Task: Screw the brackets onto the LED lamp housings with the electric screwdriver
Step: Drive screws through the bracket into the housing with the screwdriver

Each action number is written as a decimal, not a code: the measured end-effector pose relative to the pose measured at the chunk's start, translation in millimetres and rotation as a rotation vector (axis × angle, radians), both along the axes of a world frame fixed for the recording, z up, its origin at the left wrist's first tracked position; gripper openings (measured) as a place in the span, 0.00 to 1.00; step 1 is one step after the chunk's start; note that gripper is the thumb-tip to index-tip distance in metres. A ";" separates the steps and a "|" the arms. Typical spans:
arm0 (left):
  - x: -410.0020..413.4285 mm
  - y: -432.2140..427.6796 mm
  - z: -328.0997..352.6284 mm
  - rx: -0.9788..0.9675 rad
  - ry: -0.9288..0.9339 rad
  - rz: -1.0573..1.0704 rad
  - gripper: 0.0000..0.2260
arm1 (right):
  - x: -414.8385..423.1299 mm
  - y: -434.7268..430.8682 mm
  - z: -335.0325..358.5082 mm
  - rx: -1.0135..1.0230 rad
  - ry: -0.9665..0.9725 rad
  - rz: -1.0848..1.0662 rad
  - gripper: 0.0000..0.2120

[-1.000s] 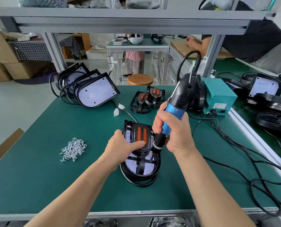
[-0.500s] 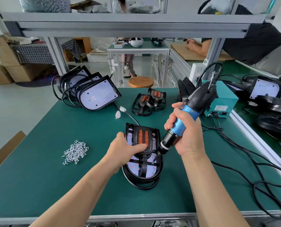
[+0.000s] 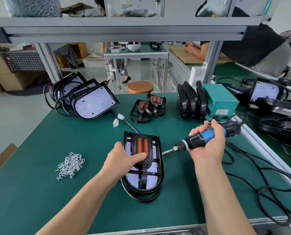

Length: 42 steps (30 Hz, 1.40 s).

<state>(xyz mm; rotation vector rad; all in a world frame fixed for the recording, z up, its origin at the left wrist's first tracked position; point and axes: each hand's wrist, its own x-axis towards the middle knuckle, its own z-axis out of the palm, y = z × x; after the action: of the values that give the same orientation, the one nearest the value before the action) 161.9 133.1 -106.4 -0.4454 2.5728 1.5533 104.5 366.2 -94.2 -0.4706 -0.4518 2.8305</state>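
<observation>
Two jobs at once: my left hand [image 3: 124, 160] grips the bracket [image 3: 150, 146] down on the housing [image 3: 148, 183] lying mid-surface [image 3: 39, 192] so it cannot shift, while my right hand [image 3: 207, 147] is wrapped round the screwdriver [image 3: 194, 143], bit level at the housing's right edge.

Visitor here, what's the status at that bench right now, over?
Left hand holding lamp housing, thumb on bracket. Right hand gripping electric screwdriver, bit pointing at housing's right edge. Nothing in the way; screws piled left.

The left hand [image 3: 122, 161] covers the bracket [image 3: 142, 146] along its left side.
</observation>
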 end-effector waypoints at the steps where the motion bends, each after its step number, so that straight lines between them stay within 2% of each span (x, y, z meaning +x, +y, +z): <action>1: 0.7 1.1 -0.3 -0.003 0.002 0.008 0.35 | -1.5 0.6 -7.7 -0.040 -0.010 0.012 0.08; 8: -7.7 -2.0 -4.1 -0.022 0.019 0.038 0.26 | -12.6 3.6 -24.3 -0.112 -0.023 0.067 0.09; 16: -6.0 -2.9 -3.9 -0.062 -0.002 -0.018 0.26 | -8.2 2.1 -27.7 -0.054 -0.009 0.092 0.10; 20: 0.6 -9.4 1.7 -0.117 0.042 0.001 0.31 | -5.1 4.3 -27.9 -0.061 -0.007 0.089 0.10; 21: -0.6 -18.5 4.5 -0.109 0.084 0.057 0.28 | -4.8 5.4 -28.4 -0.061 -0.009 0.089 0.11; 24: -8.5 -67.7 14.6 -0.082 0.212 0.218 0.07 | -5.4 9.1 -31.1 -0.065 -0.011 0.085 0.11; 26: -10.8 -107.2 19.5 -0.180 0.206 0.243 0.06 | -6.5 9.4 -32.4 -0.052 -0.003 0.083 0.11; 30: -8.9 -149.1 25.8 -0.396 0.068 0.169 0.08 | -7.2 5.4 -34.3 -0.059 0.002 0.104 0.11; 35: -8.1 -144.4 24.6 -0.593 -0.048 0.033 0.04 | -7.0 1.9 -34.9 -0.058 0.009 0.093 0.11; 38: -10.0 -136.0 21.5 -0.750 -0.115 -0.042 0.06 | -6.8 2.3 -33.3 -0.056 0.014 0.108 0.11; 42: -13.4 -133.0 19.9 -0.849 -0.139 -0.085 0.09 | -7.1 2.3 -33.6 -0.042 0.012 0.105 0.11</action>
<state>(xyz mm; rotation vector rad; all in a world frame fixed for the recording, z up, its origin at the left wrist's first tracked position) 148.5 0.1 -86.5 -0.4634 2.9594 0.3134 97.4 368.5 -127.8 -0.4499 -0.4275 2.9473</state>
